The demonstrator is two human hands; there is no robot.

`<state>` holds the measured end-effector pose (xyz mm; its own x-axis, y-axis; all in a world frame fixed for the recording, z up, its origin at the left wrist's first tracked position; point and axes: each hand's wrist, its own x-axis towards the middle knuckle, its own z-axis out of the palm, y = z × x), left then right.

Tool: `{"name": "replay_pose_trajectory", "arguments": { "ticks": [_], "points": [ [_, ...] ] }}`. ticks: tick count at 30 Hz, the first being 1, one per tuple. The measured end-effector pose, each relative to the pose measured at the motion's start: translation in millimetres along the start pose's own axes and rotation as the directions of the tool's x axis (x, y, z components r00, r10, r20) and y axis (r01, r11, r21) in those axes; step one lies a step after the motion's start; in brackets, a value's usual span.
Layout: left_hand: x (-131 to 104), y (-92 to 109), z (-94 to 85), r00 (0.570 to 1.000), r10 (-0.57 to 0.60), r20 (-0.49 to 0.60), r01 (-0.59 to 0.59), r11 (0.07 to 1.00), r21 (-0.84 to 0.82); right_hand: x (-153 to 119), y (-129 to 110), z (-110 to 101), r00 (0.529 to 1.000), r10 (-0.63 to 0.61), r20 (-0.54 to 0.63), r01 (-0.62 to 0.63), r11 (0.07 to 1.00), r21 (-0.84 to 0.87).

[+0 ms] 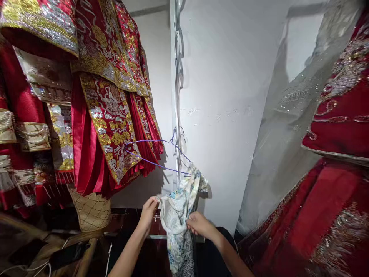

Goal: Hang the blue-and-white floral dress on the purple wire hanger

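A pale floral garment (178, 215) with blue and yellow print hangs in front of me. Its one shoulder is on a purple wire hanger (155, 163), whose other end sticks out bare to the left. The hanger hooks onto a white vertical strip (177, 96) on the wall. My left hand (150, 209) pinches the garment's edge at the left of its opening. On the right side, my right hand (198, 224) is closed on the cloth beside the same opening. The garment's lower part drops out of the frame.
Red embroidered outfits (111, 115) hang on the left, close to the hanger's bare end. Another red beaded gown (331, 184) stands at the right beside sheer veil fabric (271, 154). At lower left, a wooden chair or stand (86, 254) holds a dark phone (69, 254) and white cables.
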<state>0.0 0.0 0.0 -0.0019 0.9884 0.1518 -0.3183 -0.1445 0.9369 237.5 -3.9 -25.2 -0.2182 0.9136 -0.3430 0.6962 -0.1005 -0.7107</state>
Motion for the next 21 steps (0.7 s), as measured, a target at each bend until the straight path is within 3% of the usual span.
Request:
{"name": "replay_pose_trajectory", "arguments": {
  "ticks": [3,5,7,10,13,15,18,21],
  "points": [
    [-8,21,37.2,0.982,0.046,0.185,-0.060,0.996,0.072,-6,4,-8,0.974,-0.152,-0.167,0.164,0.985,0.059],
    [-18,35,61.6,0.939,0.115,0.324,-0.176,0.970,0.166,-12,-5,-10,0.932,-0.272,-0.238,0.323,0.923,0.211],
    [-30,49,82.0,0.877,0.204,0.436,-0.338,0.905,0.257,-21,-24,-10,0.893,-0.375,-0.249,0.449,0.785,0.426],
    [-39,67,95.0,0.839,0.307,0.450,-0.493,0.779,0.387,-37,-54,-10,0.893,-0.424,-0.148,0.384,0.552,0.740],
    [-33,75,80.5,0.886,0.235,0.399,-0.432,0.728,0.532,-50,-73,-16,0.900,-0.435,0.018,0.190,0.430,0.882],
    [-29,71,60.1,0.915,0.040,0.400,-0.279,0.781,0.558,-53,-80,-24,0.885,-0.461,0.065,0.186,0.479,0.858],
    [-31,54,26.1,0.860,-0.244,0.449,-0.071,0.813,0.578,-48,-87,-40,0.861,-0.505,0.055,0.350,0.669,0.656],
    [-38,40,-1.3,0.804,-0.312,0.505,-0.120,0.748,0.653,-33,-95,-56,0.815,-0.554,-0.167,0.577,0.758,0.305]
  ]
}}
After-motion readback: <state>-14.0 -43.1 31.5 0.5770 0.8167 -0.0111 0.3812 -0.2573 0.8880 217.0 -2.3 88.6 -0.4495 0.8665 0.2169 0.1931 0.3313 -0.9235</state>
